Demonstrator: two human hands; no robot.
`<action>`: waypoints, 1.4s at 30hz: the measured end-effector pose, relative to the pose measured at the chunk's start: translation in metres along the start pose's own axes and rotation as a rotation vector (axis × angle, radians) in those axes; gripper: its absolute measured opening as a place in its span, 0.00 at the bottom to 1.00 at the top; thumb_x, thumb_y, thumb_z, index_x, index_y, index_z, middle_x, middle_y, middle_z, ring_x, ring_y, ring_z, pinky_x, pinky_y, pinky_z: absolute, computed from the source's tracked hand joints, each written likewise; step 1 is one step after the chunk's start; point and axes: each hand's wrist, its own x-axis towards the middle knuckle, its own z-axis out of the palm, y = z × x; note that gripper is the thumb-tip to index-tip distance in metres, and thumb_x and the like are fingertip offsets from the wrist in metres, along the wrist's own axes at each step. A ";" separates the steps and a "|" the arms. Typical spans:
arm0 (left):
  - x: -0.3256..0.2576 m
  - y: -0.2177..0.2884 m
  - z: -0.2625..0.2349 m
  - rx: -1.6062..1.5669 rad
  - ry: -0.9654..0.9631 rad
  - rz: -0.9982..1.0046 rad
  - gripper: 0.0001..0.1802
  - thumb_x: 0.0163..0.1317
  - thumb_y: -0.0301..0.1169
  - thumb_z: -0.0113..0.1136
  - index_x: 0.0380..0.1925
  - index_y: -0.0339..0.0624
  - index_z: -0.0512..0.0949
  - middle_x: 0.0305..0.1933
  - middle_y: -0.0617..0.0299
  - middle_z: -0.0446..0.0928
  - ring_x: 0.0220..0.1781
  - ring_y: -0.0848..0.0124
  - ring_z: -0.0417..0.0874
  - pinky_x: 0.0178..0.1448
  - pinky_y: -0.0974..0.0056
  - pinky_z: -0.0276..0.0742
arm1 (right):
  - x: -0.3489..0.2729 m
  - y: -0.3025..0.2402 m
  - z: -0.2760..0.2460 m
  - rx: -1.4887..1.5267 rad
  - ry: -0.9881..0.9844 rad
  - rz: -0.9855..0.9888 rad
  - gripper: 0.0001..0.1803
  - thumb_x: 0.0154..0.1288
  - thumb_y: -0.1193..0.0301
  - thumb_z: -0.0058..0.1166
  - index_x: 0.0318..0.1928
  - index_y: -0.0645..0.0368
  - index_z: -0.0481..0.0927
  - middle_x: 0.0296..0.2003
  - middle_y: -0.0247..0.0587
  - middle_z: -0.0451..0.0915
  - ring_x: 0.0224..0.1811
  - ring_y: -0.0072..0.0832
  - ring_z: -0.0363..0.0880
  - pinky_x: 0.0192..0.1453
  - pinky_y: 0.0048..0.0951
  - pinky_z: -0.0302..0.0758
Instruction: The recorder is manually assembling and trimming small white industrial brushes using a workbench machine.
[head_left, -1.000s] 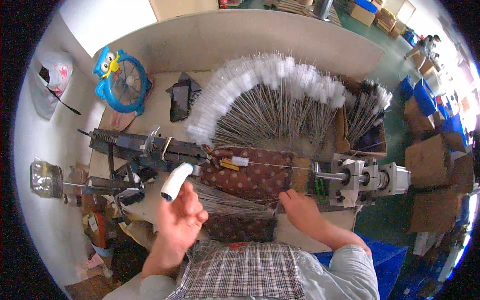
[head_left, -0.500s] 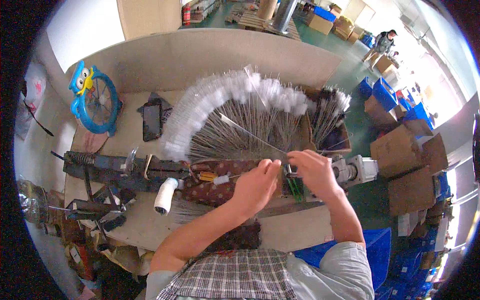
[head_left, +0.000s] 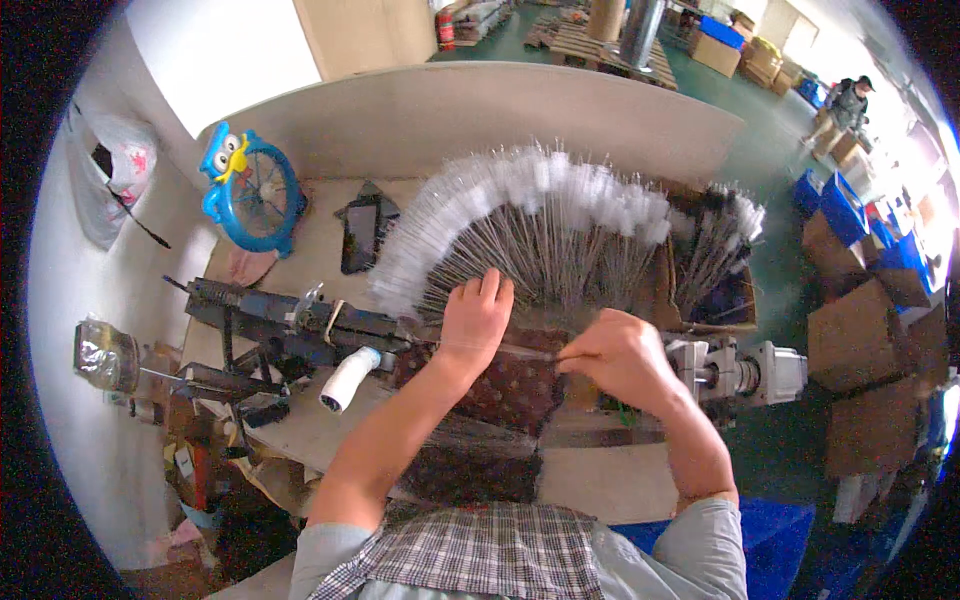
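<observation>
While the right hand (head_left: 612, 352) pinches a thin wire (head_left: 530, 353), the left hand (head_left: 477, 322) is at the white-bristled wire brushes (head_left: 545, 185).
Right grip closed; wire runs leftward above brown cloth (head_left: 525, 390), gray motor unit (head_left: 778, 373) to that hand's right. Left fingers partly bent, close together; cannot tell whether they grip anything.

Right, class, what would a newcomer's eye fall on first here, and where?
Probably the big arc of white-tipped wires, spread across the back of the workbench, beyond the left hand. Next might come the bright blue round fan with a cartoon bird's head, at the back left.
</observation>
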 end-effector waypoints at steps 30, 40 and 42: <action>-0.119 -0.028 -0.060 -1.339 -0.176 -0.963 0.12 0.56 0.35 0.59 0.33 0.37 0.77 0.28 0.63 0.78 0.30 0.74 0.78 0.36 0.67 0.73 | 0.048 -0.057 0.091 0.013 0.226 -0.323 0.11 0.48 0.72 0.53 0.36 0.56 0.78 0.28 0.38 0.76 0.35 0.38 0.76 0.37 0.37 0.74; -0.122 -0.023 -0.040 -1.081 -0.256 -1.046 0.09 0.48 0.29 0.60 0.25 0.37 0.71 0.27 0.58 0.76 0.32 0.71 0.78 0.36 0.62 0.75 | 0.049 -0.010 0.160 -0.069 0.013 -0.092 0.18 0.50 0.76 0.53 0.46 0.58 0.73 0.38 0.43 0.73 0.40 0.41 0.76 0.40 0.38 0.76; -0.108 -0.023 -0.058 -0.877 -0.344 -0.937 0.13 0.48 0.32 0.63 0.30 0.35 0.72 0.29 0.57 0.76 0.35 0.67 0.79 0.38 0.64 0.74 | 0.047 -0.020 0.157 -0.058 -0.035 -0.137 0.14 0.50 0.76 0.51 0.41 0.59 0.72 0.36 0.44 0.72 0.39 0.41 0.77 0.36 0.39 0.76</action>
